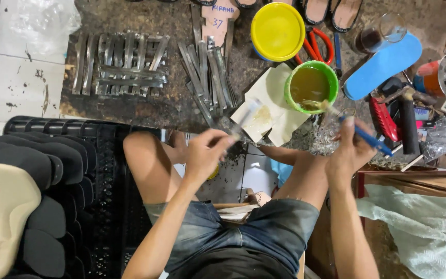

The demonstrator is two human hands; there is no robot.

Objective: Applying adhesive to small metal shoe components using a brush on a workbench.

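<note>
Right hand (351,150) grips blue-handled brush (363,135) dipped in green glue tub (311,86), left hand (206,154) pinches thin metal strip (244,118); drips likely onto cream paper (269,106).

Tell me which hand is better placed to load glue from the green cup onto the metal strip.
Right. The right hand holds the blue-handled brush, its tip at the green cup. The left hand pinches the metal strip over the paper, likely just steadying it.

Green cup (291,82) of amber glue (309,85); yellow lid (277,31); blue insole (383,66); red scissors (320,45); blue-handled brush (367,138); grey metal strips (122,64); black soles (32,165); beige insole (7,217); faded blue denim shorts (264,232).
</note>
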